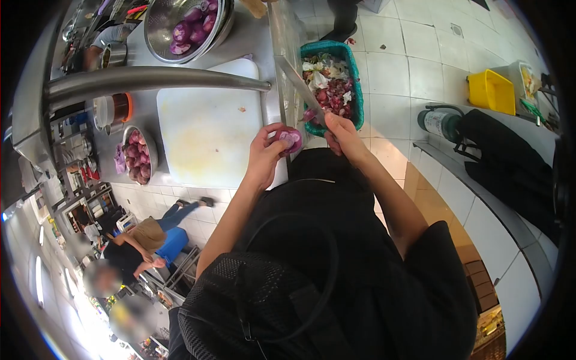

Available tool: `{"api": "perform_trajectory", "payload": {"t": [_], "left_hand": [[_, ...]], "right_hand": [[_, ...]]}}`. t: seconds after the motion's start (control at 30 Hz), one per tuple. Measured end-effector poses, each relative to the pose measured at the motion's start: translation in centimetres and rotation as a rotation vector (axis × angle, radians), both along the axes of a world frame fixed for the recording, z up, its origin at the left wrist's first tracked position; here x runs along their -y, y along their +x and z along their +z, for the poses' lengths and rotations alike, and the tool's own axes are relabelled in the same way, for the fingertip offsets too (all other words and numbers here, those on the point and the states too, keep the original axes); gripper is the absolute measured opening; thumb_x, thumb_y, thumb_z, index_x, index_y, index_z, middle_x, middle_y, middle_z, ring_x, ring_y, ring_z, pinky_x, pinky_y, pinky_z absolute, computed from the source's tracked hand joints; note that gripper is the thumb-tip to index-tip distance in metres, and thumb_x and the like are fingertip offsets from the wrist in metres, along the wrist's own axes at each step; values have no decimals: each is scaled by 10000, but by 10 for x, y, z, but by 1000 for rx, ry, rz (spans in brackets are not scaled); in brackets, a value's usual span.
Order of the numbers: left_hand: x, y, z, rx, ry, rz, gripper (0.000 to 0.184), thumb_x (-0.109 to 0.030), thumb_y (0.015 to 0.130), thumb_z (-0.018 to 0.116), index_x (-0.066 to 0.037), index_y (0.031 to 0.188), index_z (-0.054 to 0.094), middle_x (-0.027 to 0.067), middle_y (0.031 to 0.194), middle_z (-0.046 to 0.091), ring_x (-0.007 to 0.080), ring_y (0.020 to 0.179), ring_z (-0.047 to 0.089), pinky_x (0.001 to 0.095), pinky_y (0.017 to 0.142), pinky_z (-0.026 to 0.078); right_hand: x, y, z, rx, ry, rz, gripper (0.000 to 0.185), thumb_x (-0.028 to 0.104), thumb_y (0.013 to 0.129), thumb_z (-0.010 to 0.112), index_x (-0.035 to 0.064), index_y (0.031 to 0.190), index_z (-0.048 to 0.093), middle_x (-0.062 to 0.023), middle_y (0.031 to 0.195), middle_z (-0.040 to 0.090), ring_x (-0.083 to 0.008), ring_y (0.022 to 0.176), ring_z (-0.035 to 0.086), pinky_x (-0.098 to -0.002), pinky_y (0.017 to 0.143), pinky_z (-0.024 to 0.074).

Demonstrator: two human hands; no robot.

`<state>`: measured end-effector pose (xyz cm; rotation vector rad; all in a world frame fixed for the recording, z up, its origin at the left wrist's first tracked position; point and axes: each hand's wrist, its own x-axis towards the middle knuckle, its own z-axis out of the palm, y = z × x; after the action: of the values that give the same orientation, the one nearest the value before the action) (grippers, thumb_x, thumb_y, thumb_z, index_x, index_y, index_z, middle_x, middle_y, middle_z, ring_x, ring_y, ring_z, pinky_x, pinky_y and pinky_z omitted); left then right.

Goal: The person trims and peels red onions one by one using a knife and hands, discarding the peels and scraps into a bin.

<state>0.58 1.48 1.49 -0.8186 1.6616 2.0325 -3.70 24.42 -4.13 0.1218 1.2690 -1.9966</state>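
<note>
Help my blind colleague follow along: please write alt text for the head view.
A person's left hand holds a red onion beside a white cutting board; the right hand holds a knife near a green basket of peelings.

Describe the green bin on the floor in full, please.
The green bin is teal, roughly rectangular with rounded corners, and open at the top; its rim looks slightly uneven. It looks like plastic. It stands upright on the white tiled floor, beside the metal counter. Reddish-purple and whitish peelings nearly fill it. The knife and right hand overlap it in view, with no clear contact. Its base is hidden.
</note>
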Motion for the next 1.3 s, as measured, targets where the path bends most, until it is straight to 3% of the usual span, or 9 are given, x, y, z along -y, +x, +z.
{"api": "perform_trajectory", "payload": {"t": [0.23, 0.33, 0.57, 0.67, 0.77, 0.93, 1.03, 1.13, 1.3], "left_hand": [[-5, -2, -3, 7, -22, 33, 296, -40, 920, 653, -8, 1208, 591, 96, 1148, 666, 174, 1038, 641, 329, 857, 526], [-1, 4, -15, -90, -77, 22, 266, -67, 927, 677, -10, 1182, 628, 77, 1101, 687, 157, 992, 657, 318, 833, 532], [-3, 2, -3, -112, -210, -130, 325, -29, 925, 661, 19, 1246, 645, 97, 1113, 690, 157, 1026, 651, 316, 886, 541], [-3, 6, -10, -146, -70, -77, 405, 3, 925, 628, 16, 1329, 600, 112, 1178, 667, 175, 1055, 650, 331, 883, 559], [-9, 0, 9, -51, 59, -52, 459, -27, 944, 585, 14, 1399, 541, 103, 1261, 638, 194, 1103, 640, 363, 871, 578], [-8, 0, 5, -51, 58, -35, 465, -48, 955, 591, 1, 1413, 529, 104, 1274, 631, 195, 1091, 644, 361, 863, 578], [-6, 1, -5, -62, -24, -48, 411, -67, 980, 589, 3, 1383, 544, 108, 1264, 633, 195, 1105, 638, 352, 871, 574], [5, 10, -23, -95, -41, -23, 359, -90, 1005, 578, -2, 1353, 556, 108, 1258, 634, 196, 1120, 627, 352, 920, 548], [8, 16, -27, -193, -16, -4, 317, -74, 1007, 569, -15, 1319, 579, 97, 1200, 652, 189, 1101, 617, 345, 974, 505]], "right_hand": [[12, 18, 0, -480, 278, -56, 759, 522, 1008, 561, 48, 1566, 359, -73, 657, 597, -206, 593, 589, -370, 602, 466], [4, 11, 50, -547, 543, 315, 925, 636, 911, 618, 119, 1603, 287, -227, 750, 657, -382, 738, 687, -436, 708, 522], [11, 9, 34, -614, 513, 363, 800, 606, 944, 607, 77, 1522, 451, -173, 770, 686, -352, 740, 694, -437, 764, 540], [9, 6, 8, -122, 8, 104, 616, 473, 1050, 530, 30, 1477, 507, 51, 667, 528, -54, 623, 521, -263, 572, 428], [2, -1, -3, 48, 14, 96, 639, 493, 1048, 526, 43, 1499, 484, 68, 677, 468, -10, 611, 418, -202, 550, 323], [21, 16, -19, -184, 85, -34, 712, 511, 1036, 529, 37, 1550, 396, 11, 622, 472, -80, 573, 460, -277, 547, 393], [25, 22, -14, -522, 249, -95, 810, 552, 991, 566, 59, 1585, 319, -66, 600, 524, -204, 578, 582, -373, 590, 465], [11, 16, 37, -648, 485, 258, 965, 662, 914, 588, 106, 1616, 229, -195, 638, 602, -411, 641, 638, -460, 646, 495], [14, 18, 50, -733, 586, 300, 986, 628, 898, 624, 105, 1621, 206, -204, 620, 572, -416, 618, 618, -468, 633, 476]]}}
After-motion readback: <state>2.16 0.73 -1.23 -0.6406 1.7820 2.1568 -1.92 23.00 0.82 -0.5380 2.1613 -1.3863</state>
